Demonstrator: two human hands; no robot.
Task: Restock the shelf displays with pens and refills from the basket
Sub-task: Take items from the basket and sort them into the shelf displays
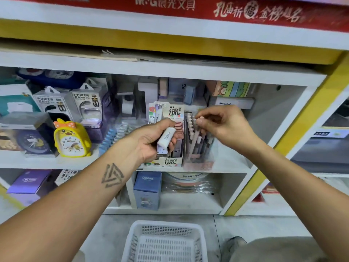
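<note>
Where your left hand crossed the printed cardboard display box of lead refills, most of its contents were hidden, and the white perforated plastic basket on the floor was cut off below. Your left hand was clamped on a small white barcoded tube. Your right hand pinched the cap of a pale slim pen among those in the clear plastic holder on the white shelf. The box read "0.7 HB 100"; grey cartons left of it read "POWER BANK".

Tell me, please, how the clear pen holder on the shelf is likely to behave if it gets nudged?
The clear pen holder looks tall and narrow, so it may tip. Its packed upright pens add weight up high. The right hand pinching a pen top could rock it.
</note>
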